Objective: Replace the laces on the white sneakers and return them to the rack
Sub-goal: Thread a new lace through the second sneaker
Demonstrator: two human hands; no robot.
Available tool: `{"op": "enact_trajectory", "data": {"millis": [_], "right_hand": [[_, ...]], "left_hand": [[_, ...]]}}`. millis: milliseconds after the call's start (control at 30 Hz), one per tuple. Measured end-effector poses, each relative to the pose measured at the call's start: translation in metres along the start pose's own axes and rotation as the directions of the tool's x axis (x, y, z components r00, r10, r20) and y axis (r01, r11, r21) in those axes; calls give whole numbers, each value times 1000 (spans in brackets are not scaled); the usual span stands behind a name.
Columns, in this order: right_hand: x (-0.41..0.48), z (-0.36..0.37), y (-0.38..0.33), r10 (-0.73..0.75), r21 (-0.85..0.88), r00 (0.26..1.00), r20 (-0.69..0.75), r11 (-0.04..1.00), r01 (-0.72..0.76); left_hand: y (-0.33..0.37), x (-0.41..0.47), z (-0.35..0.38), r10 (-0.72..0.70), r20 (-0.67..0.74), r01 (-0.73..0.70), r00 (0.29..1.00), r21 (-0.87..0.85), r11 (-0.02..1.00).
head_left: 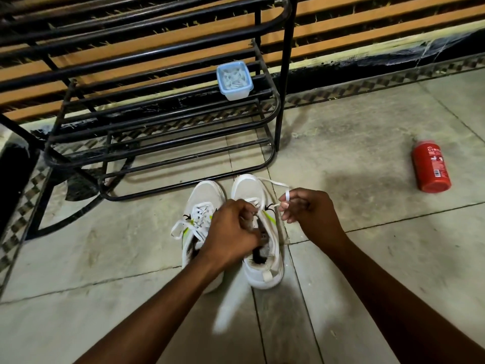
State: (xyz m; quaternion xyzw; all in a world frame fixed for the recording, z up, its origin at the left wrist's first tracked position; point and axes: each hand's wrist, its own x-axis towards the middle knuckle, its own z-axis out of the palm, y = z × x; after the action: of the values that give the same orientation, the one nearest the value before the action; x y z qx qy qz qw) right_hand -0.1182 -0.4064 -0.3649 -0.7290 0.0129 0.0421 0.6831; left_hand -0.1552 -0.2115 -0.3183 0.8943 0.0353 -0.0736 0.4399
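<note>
the two white sneakers (262, 273) stand side by side on the floor (354, 258), toes toward the black metal shoe rack (285, 74) and just short of its lowest bar. the right sneaker (246, 189) is white mesh with a lime-yellow streak and a small black mark on its side. it has a dark, worn lining and a pull tab at the heel. its white lace (275, 183) runs loose from the eyelets, arcs out past the toe side and comes back to the right hand (307, 214). there we see it looped over a raised finger and pinched at the fingertips, the other fingers curled in. the left hand (233, 229) sits over the shoe's throat with its fingers curled down, gripping the right sneaker at the tongue. what lies under those fingertips we cannot tell. the left sneaker (207, 193) stands just beside its partner, its heel hidden by the left forearm. it is laced up, with a loose white loop lying out on its left side.

the rack rises in tiers of tubular bars. on a middle tier sits a clear plastic container (234, 82) with a pale blue rim, holding white strips that look like laces. well apart to the right, a red bottle (430, 166) with white print rests on the floor. the floor is pale, stained stone tile with dark joints and a patterned border along the wall (367, 24), which carries orange-brown and dark horizontal slats.
</note>
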Motion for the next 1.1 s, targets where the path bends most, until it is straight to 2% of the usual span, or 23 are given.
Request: {"op": "enact_trajectory", "data": {"millis": [100, 200, 300, 367, 467, 533, 800, 1000, 1100], "right_hand": [[3, 11, -6, -56, -22, 998, 16, 998, 56], [2, 21, -9, -118, -155, 992, 45, 980, 123], [0, 32, -13, -193, -272, 979, 68, 940, 204], [-1, 39, -14, -253, -357, 963, 87, 895, 268], [-3, 46, -17, -308, -444, 946, 96, 838, 318], [-2, 51, -17, -333, -488, 937, 105, 804, 340], [4, 65, -14, -277, -552, 959, 51, 792, 259], [11, 61, -19, -233, -609, 958, 168, 739, 287], [11, 62, -19, -240, -618, 954, 180, 727, 300]], "left_hand": [[-10, -3, 5, 17, -20, -14, 1000, 166, 986], [-16, -3, 6, 7, -77, 5, 997, 153, 988], [-20, -7, 2, -53, -127, 62, 990, 69, 996], [-23, -9, 0, -141, -139, 137, 980, -40, 990], [-30, -7, -1, -277, -76, 252, 958, -245, 936], [-36, -3, 0, -327, -24, 303, 945, -312, 900], [-39, 2, 2, -334, 12, 316, 943, -356, 879], [-40, 1, 2, -333, 10, 311, 943, -379, 872], [-42, 2, 3, -337, 8, 314, 942, -384, 868]]}}
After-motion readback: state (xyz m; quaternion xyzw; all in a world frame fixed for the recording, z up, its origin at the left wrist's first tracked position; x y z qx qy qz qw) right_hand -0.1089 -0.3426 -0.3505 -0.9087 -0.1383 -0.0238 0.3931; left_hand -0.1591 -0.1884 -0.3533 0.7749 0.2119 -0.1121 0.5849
